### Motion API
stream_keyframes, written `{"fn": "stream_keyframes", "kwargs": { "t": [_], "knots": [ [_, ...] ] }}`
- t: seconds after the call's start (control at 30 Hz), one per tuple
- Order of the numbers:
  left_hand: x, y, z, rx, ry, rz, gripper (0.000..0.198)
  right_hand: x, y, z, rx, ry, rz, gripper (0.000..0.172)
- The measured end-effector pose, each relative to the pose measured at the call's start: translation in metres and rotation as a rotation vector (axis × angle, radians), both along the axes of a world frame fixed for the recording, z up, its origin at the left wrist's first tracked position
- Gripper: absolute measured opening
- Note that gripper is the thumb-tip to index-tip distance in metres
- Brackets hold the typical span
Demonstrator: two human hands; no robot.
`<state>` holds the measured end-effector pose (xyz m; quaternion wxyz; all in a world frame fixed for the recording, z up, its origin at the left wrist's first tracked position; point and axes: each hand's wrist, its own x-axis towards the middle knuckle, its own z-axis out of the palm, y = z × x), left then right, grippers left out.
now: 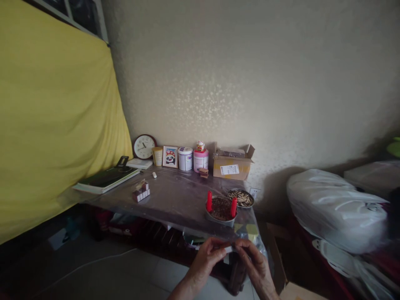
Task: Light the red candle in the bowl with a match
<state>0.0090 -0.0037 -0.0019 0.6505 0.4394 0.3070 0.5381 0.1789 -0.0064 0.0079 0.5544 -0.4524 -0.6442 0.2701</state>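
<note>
My left hand (206, 260) pinches a small matchbox (229, 249), whose white side shows between thumb and fingers. At the box's other end, the fingers of my right hand (254, 263) are closed on it. Both hands are in front of the table's near right edge. Just beyond them stands a round metal tin (221, 220) filled with dark brown grains, with two red candles (209, 201) upright in it. Behind that is a round dish (240, 198) of loose matchsticks. A small stack of matchboxes (141, 192) sits on the left of the table.
Along the wall stand a clock (145, 146), a panda picture (170, 157), two canisters (185, 159) and an open cardboard box (231, 166). A book (106, 181) lies at the table's left. White plastic bags (334, 208) are piled at right.
</note>
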Motion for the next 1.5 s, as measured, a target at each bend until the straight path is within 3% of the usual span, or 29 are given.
{"fn": "stream_keyframes", "kwargs": {
  "t": [0.17,0.37,0.63,0.77,0.83,0.97,1.17,1.33,1.5],
  "knots": [
    [-0.002,0.000,0.006,-0.012,-0.020,0.028,0.018,-0.005,0.000,0.001,0.103,-0.031,0.035,0.017],
    [-0.009,0.000,0.014,-0.076,-0.108,0.032,0.015,-0.017,0.001,0.010,0.176,-0.212,-0.060,0.016],
    [-0.013,0.004,0.018,-0.097,-0.268,0.032,0.016,-0.030,-0.020,0.050,0.450,-0.340,-0.166,0.017],
    [-0.013,0.001,0.021,-0.073,-0.284,0.032,0.016,-0.028,-0.012,0.037,0.490,-0.464,-0.140,0.017],
    [-0.013,-0.002,0.023,-0.058,-0.268,0.031,0.015,-0.020,-0.001,0.022,0.435,-0.495,-0.224,0.016],
    [-0.013,-0.003,0.023,-0.071,-0.239,0.029,0.014,-0.005,0.009,0.012,0.333,-0.405,-0.377,0.015],
    [-0.014,0.000,0.018,-0.094,-0.227,0.038,0.014,-0.004,-0.001,0.038,0.202,-0.056,-0.368,0.015],
    [-0.013,0.000,0.016,-0.124,-0.220,0.051,0.016,-0.001,0.001,0.049,0.088,0.237,-0.393,0.019],
    [-0.012,0.000,0.018,-0.139,-0.220,0.044,0.017,0.001,0.003,0.063,0.022,0.360,-0.356,0.021]
  ]
}}
